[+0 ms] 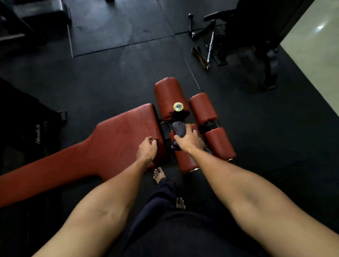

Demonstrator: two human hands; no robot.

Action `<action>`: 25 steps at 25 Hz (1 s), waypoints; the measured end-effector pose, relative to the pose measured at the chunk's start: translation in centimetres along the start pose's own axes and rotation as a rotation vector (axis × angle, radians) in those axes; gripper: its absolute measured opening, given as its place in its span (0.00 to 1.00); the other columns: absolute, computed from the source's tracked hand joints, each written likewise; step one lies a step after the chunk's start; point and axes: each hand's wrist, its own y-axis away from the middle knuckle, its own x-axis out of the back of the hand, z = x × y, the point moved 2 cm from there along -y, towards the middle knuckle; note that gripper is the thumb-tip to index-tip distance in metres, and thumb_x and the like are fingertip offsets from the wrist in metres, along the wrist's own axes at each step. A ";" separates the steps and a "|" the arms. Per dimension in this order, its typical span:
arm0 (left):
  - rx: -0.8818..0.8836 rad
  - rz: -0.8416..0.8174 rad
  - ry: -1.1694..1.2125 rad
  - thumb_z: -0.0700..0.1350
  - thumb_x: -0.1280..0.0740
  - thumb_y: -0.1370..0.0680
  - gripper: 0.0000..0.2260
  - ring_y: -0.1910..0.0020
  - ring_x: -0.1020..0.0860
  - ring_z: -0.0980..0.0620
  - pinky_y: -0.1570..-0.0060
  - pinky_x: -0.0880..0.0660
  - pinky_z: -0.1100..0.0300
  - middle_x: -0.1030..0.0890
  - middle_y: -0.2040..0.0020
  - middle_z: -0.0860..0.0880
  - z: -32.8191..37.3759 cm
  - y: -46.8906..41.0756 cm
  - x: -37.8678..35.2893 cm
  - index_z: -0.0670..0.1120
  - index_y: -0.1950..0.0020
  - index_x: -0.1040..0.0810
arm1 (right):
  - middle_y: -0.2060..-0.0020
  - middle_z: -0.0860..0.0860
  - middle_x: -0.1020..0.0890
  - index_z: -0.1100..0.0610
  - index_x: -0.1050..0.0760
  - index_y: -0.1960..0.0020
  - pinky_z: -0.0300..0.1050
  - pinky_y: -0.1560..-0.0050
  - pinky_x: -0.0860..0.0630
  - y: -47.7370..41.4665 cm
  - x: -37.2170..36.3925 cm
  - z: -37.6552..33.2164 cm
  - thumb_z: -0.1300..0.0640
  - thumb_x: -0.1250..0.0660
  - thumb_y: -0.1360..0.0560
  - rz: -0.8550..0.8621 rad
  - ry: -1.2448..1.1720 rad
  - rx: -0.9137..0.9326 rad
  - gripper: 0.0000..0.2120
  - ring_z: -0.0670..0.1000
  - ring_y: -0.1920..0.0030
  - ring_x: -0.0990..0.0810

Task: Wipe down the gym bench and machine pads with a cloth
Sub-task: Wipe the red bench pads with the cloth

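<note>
While left hand [147, 149] rests on bench [116, 139], right hand [188, 140] holds cloth [179, 129].

Observed underfoot: black rubber floor mats [113, 76] laid in large panels, their seams visible. At upper right, loose cable attachments lie on the matting: a chrome bar [210, 47], black handles [202, 29] and a brownish strap [200, 58], all near the base of a black machine frame [257, 25]. Beyond that frame, pale tiled floor [317, 51] carries a bright light reflection [320, 27]. At my left, dark fabric bearing a white logo [37, 134]; the item cannot be identified. Below me, my dark trousers [162, 197], one bare foot [159, 174] flat on the mat, and the toes of the other [180, 203].
</note>
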 end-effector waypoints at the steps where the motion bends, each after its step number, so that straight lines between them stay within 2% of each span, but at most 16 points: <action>1: 0.008 -0.002 -0.012 0.52 0.40 0.18 0.19 0.34 0.24 0.43 0.34 0.29 0.53 0.22 0.32 0.44 -1.2 0.9 0.2 0.48 0.28 0.28 | 0.30 0.56 0.28 0.45 0.40 0.23 0.56 0.35 0.29 1.0 -0.7 -0.1 0.39 0.33 0.24 -0.026 0.002 0.020 0.33 0.63 0.31 0.26; 7: 0.050 0.084 0.004 0.52 0.40 0.18 0.18 0.34 0.24 0.42 0.35 0.28 0.52 0.22 0.33 0.43 -6.0 4.3 3.8 0.48 0.30 0.26 | 0.30 0.55 0.28 0.43 0.40 0.23 0.53 0.36 0.29 6.1 -4.7 -3.4 0.37 0.33 0.24 -0.130 0.014 0.140 0.34 0.62 0.32 0.25; 12: 0.054 0.118 0.058 0.52 0.41 0.18 0.19 0.35 0.24 0.42 0.36 0.28 0.52 0.21 0.34 0.43 -7.3 3.1 7.3 0.48 0.29 0.26 | 0.29 0.55 0.29 0.44 0.42 0.23 0.54 0.36 0.29 6.5 -6.7 -7.3 0.36 0.34 0.24 -0.138 0.021 0.186 0.34 0.63 0.32 0.25; 17: 0.062 0.078 0.066 0.53 0.42 0.17 0.19 0.34 0.25 0.42 0.36 0.29 0.51 0.22 0.32 0.43 -8.6 -1.1 9.6 0.48 0.29 0.26 | 0.30 0.55 0.29 0.42 0.46 0.24 0.57 0.38 0.30 4.0 -8.8 -11.8 0.34 0.39 0.23 -0.129 -0.015 0.164 0.33 0.64 0.34 0.25; 20: 0.062 0.046 0.039 0.54 0.44 0.17 0.19 0.34 0.25 0.42 0.36 0.29 0.51 0.23 0.32 0.43 -9.2 -5.3 10.8 0.49 0.29 0.27 | 0.31 0.55 0.29 0.43 0.44 0.24 0.58 0.37 0.28 1.0 -10.0 -14.9 0.34 0.38 0.23 -0.104 0.010 0.144 0.32 0.64 0.35 0.24; 25: -0.015 -0.025 -0.244 0.57 0.47 0.17 0.22 0.31 0.28 0.43 0.33 0.31 0.48 0.27 0.28 0.45 -9.3 -14.1 12.0 0.50 0.26 0.30 | 0.34 0.54 0.29 0.44 0.40 0.26 0.57 0.39 0.26 -6.2 -11.8 -19.2 0.34 0.35 0.24 -0.049 0.044 0.114 0.31 0.61 0.35 0.24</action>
